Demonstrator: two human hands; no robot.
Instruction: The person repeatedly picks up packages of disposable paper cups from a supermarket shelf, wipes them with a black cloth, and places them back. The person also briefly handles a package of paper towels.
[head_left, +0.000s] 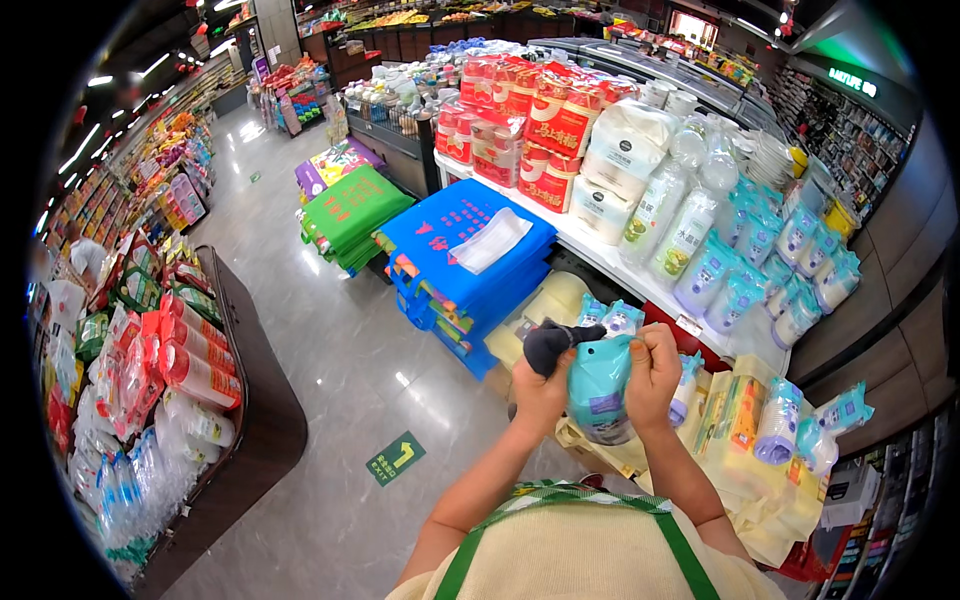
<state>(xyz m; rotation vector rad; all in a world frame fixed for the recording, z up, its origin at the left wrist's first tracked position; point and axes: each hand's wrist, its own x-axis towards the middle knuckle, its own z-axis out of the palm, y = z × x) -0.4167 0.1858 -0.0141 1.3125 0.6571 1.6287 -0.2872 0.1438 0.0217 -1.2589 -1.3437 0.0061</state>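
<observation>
Between my two hands is a teal and clear plastic pack of cups (600, 386) with a purple label, held up in front of my chest. My left hand (538, 401) pinches its left upper edge and also has a bunched dark grey cloth (551, 349) in its grip. With thumb and curled fingers, my right hand (652, 379) grips the pack's right upper edge. Just beyond my hands, similar teal packs (622, 319) lie among pale yellow packages (555, 300). More teal packs of cups (709, 274) stand in rows on the white shelf (585, 244) ahead.
A stack of blue bags (457, 247) with a white packet (491, 240) on top stands left of the shelf, beside green bags (352, 206). Yellow packages (765, 487) are piled at my right. A dark display bin (255, 420) borders the grey tiled floor (330, 375) at left.
</observation>
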